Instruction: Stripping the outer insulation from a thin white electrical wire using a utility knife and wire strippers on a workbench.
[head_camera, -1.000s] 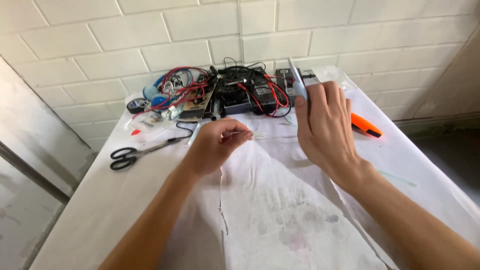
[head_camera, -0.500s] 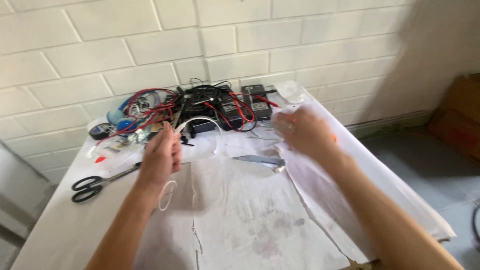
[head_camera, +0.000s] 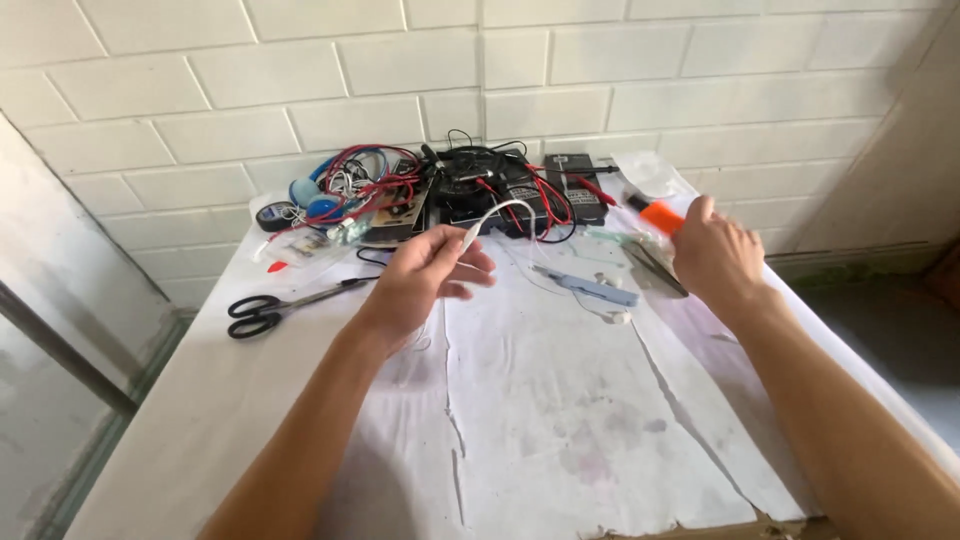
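- My left hand (head_camera: 425, 280) pinches a white cable (head_camera: 497, 212), looped above the paper-covered table (head_camera: 560, 420).
- My right hand (head_camera: 715, 258) closes around an orange-handled tool (head_camera: 660, 216).
- Risk, as I judge it: the cable may snag the wire tangle (head_camera: 480, 185) behind, dragging parts.

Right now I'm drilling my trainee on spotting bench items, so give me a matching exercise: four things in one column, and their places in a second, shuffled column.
Things:
1. scissors
2. white cable
3. orange tool
4. wire pile

Places:
A. at the right hand
B. held in the left hand
C. flat on the table's left side
D. at the table's far edge by the brick wall

Pairs: 1-C, 2-B, 3-A, 4-D
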